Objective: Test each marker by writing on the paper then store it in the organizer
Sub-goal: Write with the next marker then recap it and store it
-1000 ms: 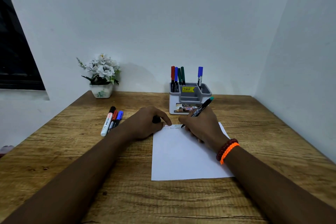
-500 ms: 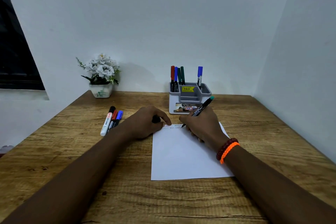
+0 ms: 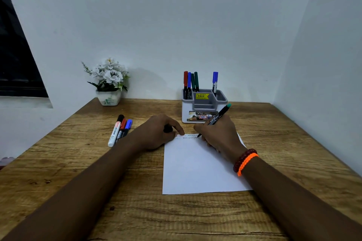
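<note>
A marker (image 3: pixel 217 118) with a teal end is gripped in the right hand (image 3: pixel 219 135), fingers closed round its barrel, tip down on the far edge of the paper (image 3: pixel 197 166) at the end of a zigzag line (image 3: pixel 188 136). Its long axis runs from the tip up toward 1 o'clock, so the teal end already points at the organizer (image 3: pixel 203 109). The organizer stands at 12 o'clock from the right hand, just beyond the paper, and the right hand is judged the nearer one for storing. Five markers stand upright in it: four in the left rear compartment, one in the right. The left hand (image 3: pixel 158 133) is curled shut on a small dark object (image 3: pixel 168 128), probably the cap, with a fingertip pressed on the paper's far left corner. Three more markers (image 3: pixel 120 129) lie on the table (image 3: pixel 78 162) at 9 o'clock from the left hand, side by side, their long axes toward 1 o'clock, seemingly untested.
</note>
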